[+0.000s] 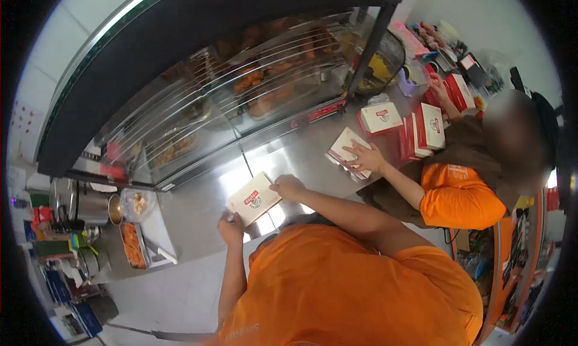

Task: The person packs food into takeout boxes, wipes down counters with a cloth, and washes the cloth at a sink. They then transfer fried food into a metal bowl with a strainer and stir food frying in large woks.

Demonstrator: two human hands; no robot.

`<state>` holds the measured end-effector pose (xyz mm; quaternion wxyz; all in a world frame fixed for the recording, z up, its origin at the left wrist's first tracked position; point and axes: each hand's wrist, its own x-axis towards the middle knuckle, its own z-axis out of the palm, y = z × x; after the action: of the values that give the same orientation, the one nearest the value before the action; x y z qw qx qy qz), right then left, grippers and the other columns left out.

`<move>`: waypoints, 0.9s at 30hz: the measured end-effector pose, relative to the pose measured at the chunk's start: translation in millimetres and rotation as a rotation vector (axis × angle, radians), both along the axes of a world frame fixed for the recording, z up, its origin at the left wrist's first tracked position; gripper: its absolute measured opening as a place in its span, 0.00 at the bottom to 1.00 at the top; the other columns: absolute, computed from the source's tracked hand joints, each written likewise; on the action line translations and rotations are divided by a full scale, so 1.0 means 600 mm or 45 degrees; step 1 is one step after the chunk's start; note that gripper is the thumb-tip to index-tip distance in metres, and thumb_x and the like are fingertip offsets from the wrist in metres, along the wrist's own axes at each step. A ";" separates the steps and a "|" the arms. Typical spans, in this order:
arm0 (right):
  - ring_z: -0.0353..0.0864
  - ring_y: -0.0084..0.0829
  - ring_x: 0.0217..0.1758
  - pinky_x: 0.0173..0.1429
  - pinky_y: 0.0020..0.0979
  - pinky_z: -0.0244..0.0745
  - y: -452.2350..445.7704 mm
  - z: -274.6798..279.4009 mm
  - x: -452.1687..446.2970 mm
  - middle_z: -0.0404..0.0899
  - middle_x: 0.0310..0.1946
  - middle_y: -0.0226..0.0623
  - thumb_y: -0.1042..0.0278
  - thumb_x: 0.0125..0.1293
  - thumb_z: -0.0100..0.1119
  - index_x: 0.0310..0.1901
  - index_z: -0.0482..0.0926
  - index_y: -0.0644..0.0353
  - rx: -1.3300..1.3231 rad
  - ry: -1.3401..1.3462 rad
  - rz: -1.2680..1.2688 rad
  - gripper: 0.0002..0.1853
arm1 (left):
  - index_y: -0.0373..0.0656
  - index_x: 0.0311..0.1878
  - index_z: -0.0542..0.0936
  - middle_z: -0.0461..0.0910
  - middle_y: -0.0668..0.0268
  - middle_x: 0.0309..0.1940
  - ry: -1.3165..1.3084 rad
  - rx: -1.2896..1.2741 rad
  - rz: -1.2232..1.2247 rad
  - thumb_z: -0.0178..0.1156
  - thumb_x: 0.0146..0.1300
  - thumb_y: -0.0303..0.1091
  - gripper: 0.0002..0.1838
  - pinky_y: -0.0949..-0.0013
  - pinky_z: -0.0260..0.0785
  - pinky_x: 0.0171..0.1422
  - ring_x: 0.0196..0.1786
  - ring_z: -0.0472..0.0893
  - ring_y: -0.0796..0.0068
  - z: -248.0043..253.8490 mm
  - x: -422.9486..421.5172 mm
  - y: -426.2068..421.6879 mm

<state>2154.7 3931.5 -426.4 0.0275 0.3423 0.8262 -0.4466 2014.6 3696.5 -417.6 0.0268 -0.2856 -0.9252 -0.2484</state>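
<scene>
A white cardboard takeaway box (268, 195) with a red and dark printed logo is in front of me at the steel counter, its lid down. My left hand (230, 227) grips its near left corner, with the fingers curled at the edge. On the opposite end, my right hand (289, 188) is closed around the box's right edge. Parts of my fingers are hidden, and I cannot tell whether the box rests on the counter or is slightly raised.
A glass display case (253, 99) with fried food stands behind the counter (192, 183). At right, a co-worker's hand (364, 156) lies on another box (346, 142), near several stacked red-and-white boxes (431, 124). A tray of orange food (133, 245) and a knife (167, 255) are at left.
</scene>
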 end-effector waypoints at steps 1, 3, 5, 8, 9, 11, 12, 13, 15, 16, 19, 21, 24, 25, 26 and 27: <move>0.84 0.52 0.51 0.60 0.48 0.76 0.005 0.011 -0.011 0.85 0.43 0.54 0.51 0.69 0.60 0.38 0.87 0.61 0.014 -0.099 0.154 0.19 | 0.29 0.52 0.83 0.84 0.38 0.44 0.221 0.060 -0.043 0.65 0.60 0.31 0.19 0.50 0.77 0.52 0.47 0.85 0.45 0.004 -0.002 0.006; 0.83 0.51 0.54 0.62 0.47 0.76 0.018 0.038 -0.025 0.84 0.46 0.56 0.60 0.66 0.63 0.49 0.84 0.60 -0.037 -0.160 0.292 0.15 | 0.29 0.57 0.80 0.79 0.36 0.54 0.112 0.147 -0.283 0.64 0.56 0.26 0.24 0.46 0.72 0.64 0.58 0.78 0.36 0.025 -0.015 0.017; 0.80 0.51 0.60 0.65 0.46 0.75 0.011 -0.025 -0.047 0.80 0.54 0.55 0.73 0.60 0.61 0.63 0.74 0.59 0.017 0.131 0.097 0.26 | 0.28 0.54 0.80 0.80 0.36 0.52 -0.079 0.062 -0.540 0.63 0.55 0.26 0.21 0.46 0.71 0.64 0.57 0.78 0.35 -0.013 -0.034 0.036; 0.72 0.51 0.68 0.73 0.43 0.68 0.007 -0.022 -0.061 0.74 0.64 0.52 0.82 0.53 0.59 0.64 0.74 0.61 0.225 0.612 0.238 0.32 | 0.26 0.47 0.80 0.80 0.40 0.46 -0.034 0.226 -0.291 0.59 0.66 0.30 0.14 0.45 0.71 0.59 0.51 0.79 0.36 0.004 0.013 0.067; 0.74 0.50 0.65 0.70 0.44 0.70 -0.011 -0.158 -0.101 0.76 0.59 0.51 0.81 0.53 0.59 0.58 0.77 0.62 0.186 0.744 0.193 0.26 | 0.26 0.45 0.80 0.80 0.40 0.45 0.034 0.284 -0.208 0.57 0.70 0.33 0.15 0.45 0.71 0.57 0.49 0.79 0.37 0.000 0.019 0.068; 0.78 0.48 0.57 0.64 0.44 0.73 -0.028 -0.064 -0.087 0.77 0.51 0.47 0.73 0.61 0.57 0.50 0.79 0.62 0.374 0.491 0.241 0.14 | 0.26 0.45 0.79 0.79 0.40 0.45 -0.031 0.263 -0.098 0.53 0.75 0.36 0.18 0.45 0.71 0.56 0.49 0.78 0.38 -0.023 0.015 0.063; 0.79 0.48 0.54 0.62 0.44 0.74 -0.037 -0.047 -0.084 0.78 0.49 0.45 0.69 0.65 0.56 0.47 0.79 0.62 0.451 0.496 0.174 0.11 | 0.26 0.45 0.79 0.79 0.40 0.45 -0.065 0.241 -0.033 0.51 0.77 0.38 0.19 0.45 0.71 0.56 0.49 0.78 0.38 -0.027 0.013 0.066; 0.79 0.47 0.54 0.61 0.44 0.74 -0.044 -0.029 -0.072 0.78 0.48 0.44 0.67 0.67 0.56 0.46 0.79 0.61 0.501 0.489 0.139 0.10 | 0.26 0.46 0.78 0.79 0.40 0.45 -0.041 0.285 -0.045 0.50 0.77 0.39 0.20 0.46 0.71 0.56 0.48 0.78 0.38 -0.023 0.015 0.070; 0.80 0.46 0.53 0.60 0.44 0.75 -0.047 0.018 -0.048 0.78 0.47 0.42 0.63 0.70 0.56 0.45 0.78 0.61 0.568 0.470 0.103 0.10 | 0.26 0.47 0.77 0.79 0.41 0.45 -0.002 0.370 -0.062 0.50 0.78 0.40 0.20 0.47 0.71 0.55 0.48 0.78 0.39 -0.010 0.025 0.074; 0.80 0.46 0.52 0.59 0.45 0.75 -0.041 0.022 -0.042 0.78 0.46 0.42 0.61 0.72 0.57 0.44 0.78 0.60 0.590 0.460 0.101 0.11 | 0.26 0.48 0.77 0.79 0.42 0.44 0.093 0.383 -0.087 0.50 0.78 0.40 0.20 0.47 0.71 0.54 0.47 0.78 0.40 -0.013 0.025 0.079; 0.81 0.43 0.51 0.57 0.46 0.76 -0.040 0.021 -0.037 0.78 0.43 0.40 0.56 0.74 0.56 0.42 0.77 0.59 0.667 0.590 0.126 0.13 | 0.27 0.50 0.76 0.79 0.44 0.42 0.110 0.361 -0.107 0.50 0.78 0.40 0.20 0.47 0.70 0.53 0.45 0.78 0.42 -0.033 0.013 0.074; 0.82 0.42 0.51 0.56 0.46 0.76 -0.046 -0.021 -0.057 0.79 0.43 0.40 0.56 0.74 0.55 0.43 0.77 0.58 0.427 0.664 -0.063 0.13 | 0.28 0.51 0.75 0.79 0.45 0.41 -0.233 0.279 -0.039 0.50 0.78 0.40 0.19 0.47 0.70 0.52 0.43 0.78 0.42 -0.054 0.000 0.063; 0.81 0.44 0.51 0.56 0.46 0.76 -0.025 -0.049 -0.068 0.81 0.44 0.39 0.56 0.73 0.57 0.44 0.78 0.56 0.369 0.594 -0.008 0.11 | 0.28 0.49 0.76 0.79 0.44 0.40 -0.228 0.625 -0.057 0.50 0.77 0.39 0.19 0.48 0.70 0.51 0.43 0.78 0.43 -0.062 0.003 0.070; 0.81 0.45 0.51 0.57 0.46 0.76 -0.018 -0.050 -0.070 0.81 0.44 0.39 0.57 0.72 0.57 0.44 0.79 0.55 0.399 0.538 0.062 0.11 | 0.28 0.48 0.76 0.79 0.44 0.40 -0.249 0.570 -0.104 0.50 0.76 0.39 0.18 0.48 0.70 0.51 0.43 0.78 0.44 -0.065 -0.004 0.069; 0.81 0.46 0.52 0.57 0.46 0.76 -0.011 -0.042 -0.064 0.82 0.44 0.39 0.57 0.72 0.58 0.44 0.79 0.53 0.300 0.548 0.051 0.10 | 0.29 0.47 0.77 0.79 0.44 0.41 -0.270 0.514 -0.151 0.51 0.76 0.39 0.18 0.48 0.70 0.51 0.43 0.78 0.45 -0.074 -0.014 0.062; 0.81 0.46 0.52 0.58 0.47 0.75 -0.003 -0.034 -0.055 0.82 0.44 0.39 0.56 0.71 0.59 0.44 0.80 0.52 0.198 0.558 0.045 0.10 | 0.29 0.47 0.77 0.80 0.45 0.41 -0.292 0.457 -0.192 0.52 0.75 0.39 0.17 0.49 0.70 0.51 0.44 0.79 0.46 -0.084 -0.022 0.058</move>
<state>2121.9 3929.8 -446.8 -0.1714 0.2237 0.8503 -0.4445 2001.1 3731.2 -468.2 -0.0467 -0.3144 -0.8392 -0.4413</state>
